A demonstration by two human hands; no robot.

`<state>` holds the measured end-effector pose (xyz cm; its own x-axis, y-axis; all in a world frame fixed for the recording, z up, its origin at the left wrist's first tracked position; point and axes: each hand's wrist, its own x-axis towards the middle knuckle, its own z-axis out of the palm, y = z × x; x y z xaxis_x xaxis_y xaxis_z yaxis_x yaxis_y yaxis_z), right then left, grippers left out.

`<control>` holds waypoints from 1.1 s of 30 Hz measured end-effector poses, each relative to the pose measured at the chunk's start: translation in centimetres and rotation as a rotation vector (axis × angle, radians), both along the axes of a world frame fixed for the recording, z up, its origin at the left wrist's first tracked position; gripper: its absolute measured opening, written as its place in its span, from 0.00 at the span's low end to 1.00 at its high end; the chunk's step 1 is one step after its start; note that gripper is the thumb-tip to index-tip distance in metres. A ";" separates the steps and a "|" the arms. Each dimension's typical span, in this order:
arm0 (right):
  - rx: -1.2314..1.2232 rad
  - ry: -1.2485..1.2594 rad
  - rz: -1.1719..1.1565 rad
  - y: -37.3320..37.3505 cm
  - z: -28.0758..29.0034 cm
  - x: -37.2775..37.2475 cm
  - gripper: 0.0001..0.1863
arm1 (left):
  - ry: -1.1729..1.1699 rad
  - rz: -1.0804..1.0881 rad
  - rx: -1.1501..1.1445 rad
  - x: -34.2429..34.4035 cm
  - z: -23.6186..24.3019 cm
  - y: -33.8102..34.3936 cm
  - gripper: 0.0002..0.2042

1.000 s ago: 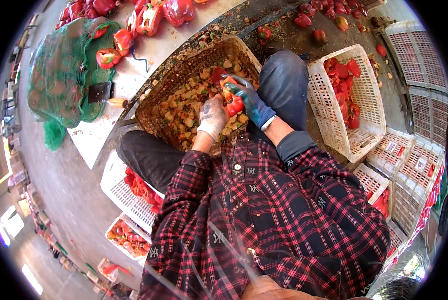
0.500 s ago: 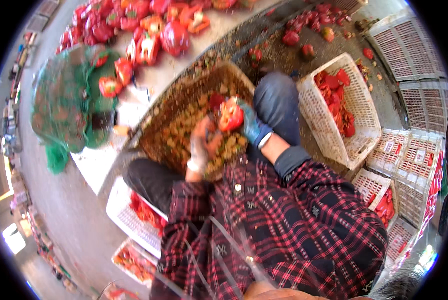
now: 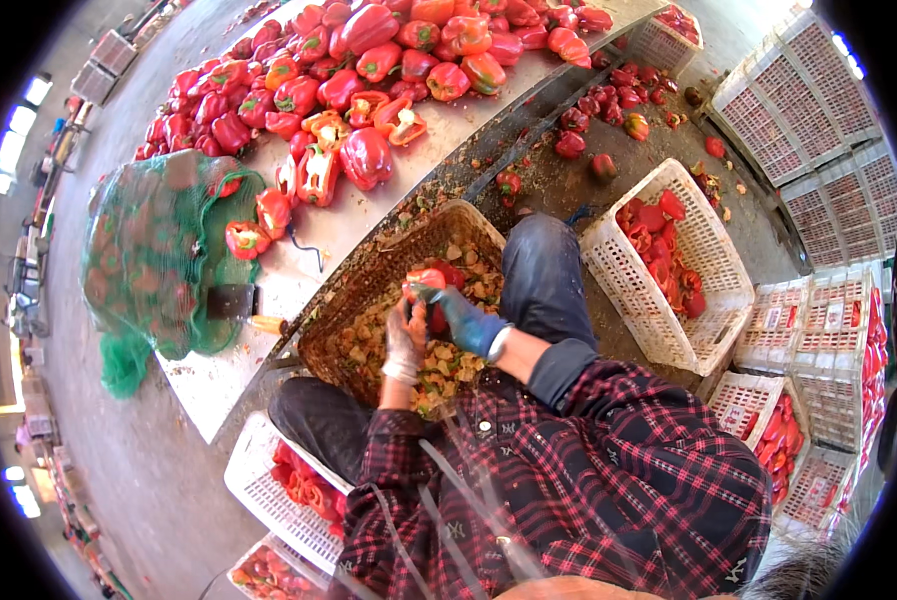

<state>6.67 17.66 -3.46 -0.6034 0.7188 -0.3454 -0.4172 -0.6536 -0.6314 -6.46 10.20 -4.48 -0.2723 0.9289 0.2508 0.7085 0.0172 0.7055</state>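
OK; pepper [image 3: 428, 277] btwn both hands [image 3: 405, 338] [image 3: 469, 323]

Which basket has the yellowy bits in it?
The brown basket beneath the left hand and right hand; paler baskets either side hold red pepper pieces.

A vegetable-processing workshop is indicated by red peppers [image 3: 367, 62] heaped on a pale table [image 3: 205, 395], stacked plastic crates [image 3: 801, 98] and a grey floor [image 3: 154, 470].

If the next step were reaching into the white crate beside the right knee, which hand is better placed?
Probably the right hand: it is nearer the white crate, on that side. The left hand is farther across, over the brown basket.
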 end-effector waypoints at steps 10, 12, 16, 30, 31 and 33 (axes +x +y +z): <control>0.097 0.195 0.228 -1.0 1.2 1.1 0.22 | -0.483 -0.246 -0.249 1.2 5.9 -1.7 0.14; -0.244 0.378 0.215 -1.2 1.3 1.9 0.27 | -0.376 -0.246 -0.223 2.3 7.9 -1.4 0.12; -0.262 0.184 0.067 -1.1 1.3 2.1 0.27 | 0.174 -0.278 0.028 4.8 9.7 -2.8 0.10; -0.165 0.188 0.182 -0.9 0.9 2.2 0.21 | -0.061 -0.256 -0.390 2.1 9.0 -0.7 0.11; -0.101 0.140 0.162 -0.8 0.6 2.5 0.22 | 0.024 -0.270 -0.353 2.1 8.6 -0.3 0.11; -0.100 0.127 0.126 -0.7 0.4 2.8 0.23 | -0.023 -0.257 -0.342 2.4 9.5 0.4 0.11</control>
<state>9.43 16.94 -3.06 -0.7294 0.6008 -0.3271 -0.4001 -0.7626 -0.5083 -4.03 10.59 4.97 -0.0232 0.9959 -0.0871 0.7044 0.0781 0.7055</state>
